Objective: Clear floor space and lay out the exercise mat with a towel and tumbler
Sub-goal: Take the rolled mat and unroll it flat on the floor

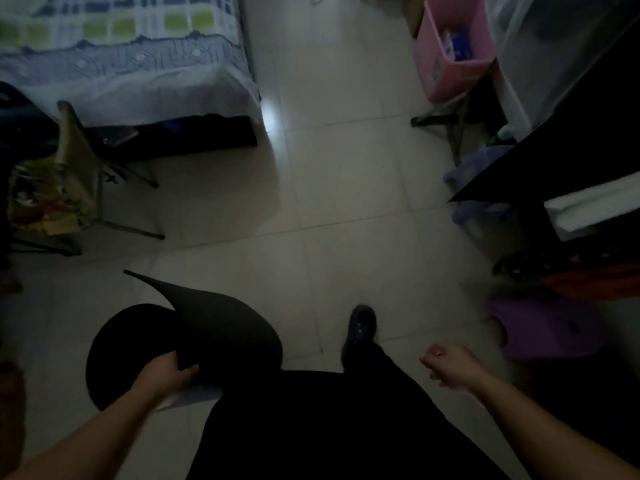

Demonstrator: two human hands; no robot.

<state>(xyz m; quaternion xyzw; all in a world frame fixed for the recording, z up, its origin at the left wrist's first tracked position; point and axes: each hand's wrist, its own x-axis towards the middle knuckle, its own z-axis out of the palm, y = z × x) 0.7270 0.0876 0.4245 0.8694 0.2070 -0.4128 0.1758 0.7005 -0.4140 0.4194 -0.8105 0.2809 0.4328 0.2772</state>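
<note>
Below the bed (138,81), the left hand (166,374) grips the curling black exercise mat (221,327); right of the mat, the right hand (448,365) is loosely fisted, holding nothing.

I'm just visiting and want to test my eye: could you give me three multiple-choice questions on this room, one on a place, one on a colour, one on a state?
1. Where is the pink bin?
A. upper right, beside the floor
B. on the bed
C. beside the left arm

2. What colour is the stool at lower right?
A. green
B. purple
C. white

3. What is the left hand doing?
A. hanging empty
B. resting on the bed
C. gripping the dark mat

Answers: 1 A, it stands at the upper right edge; 2 B, its top shows purple; 3 C, its fingers wrap the mat's curled edge.
</note>
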